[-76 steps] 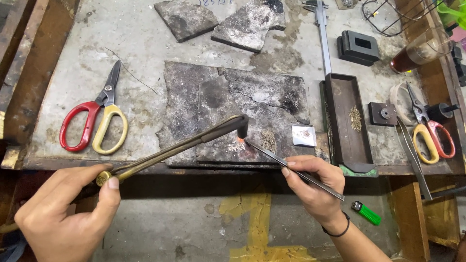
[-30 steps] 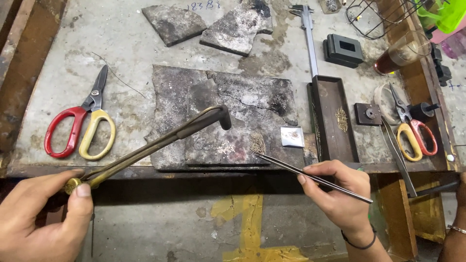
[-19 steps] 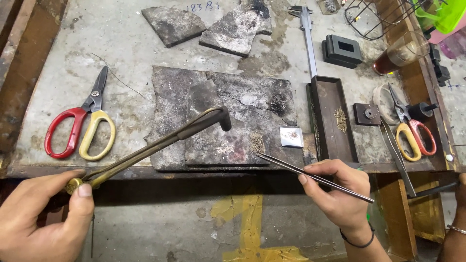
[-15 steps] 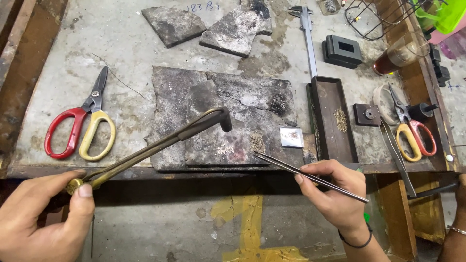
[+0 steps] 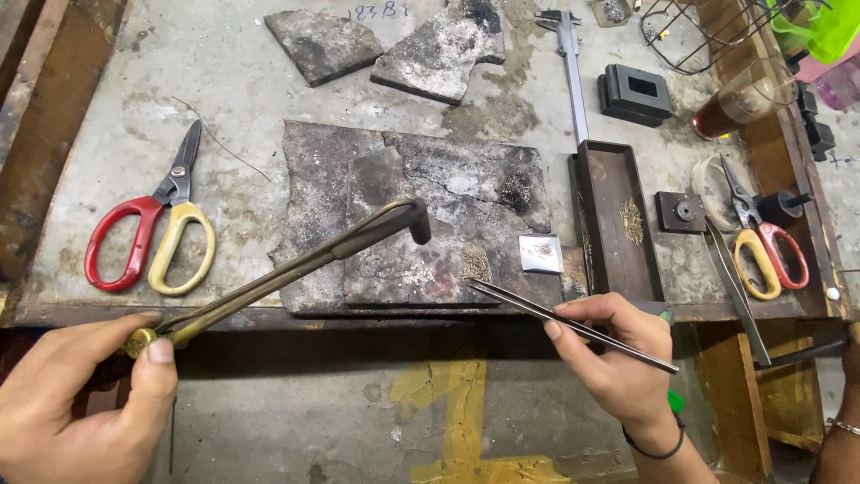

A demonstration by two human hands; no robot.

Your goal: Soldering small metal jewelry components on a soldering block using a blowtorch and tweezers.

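Tweezers [image 5: 573,324] sit pinched in the right hand [image 5: 618,358], fingers closed round them, tips at the front edge of the scorched slab [image 5: 412,215] near a small square metal plate [image 5: 541,253]. Left hand [image 5: 81,403] grips the brass end of a bent-tipped blowpipe [image 5: 305,260] slanting over the slab; red and yellow scissors [image 5: 152,233] lie well to its left
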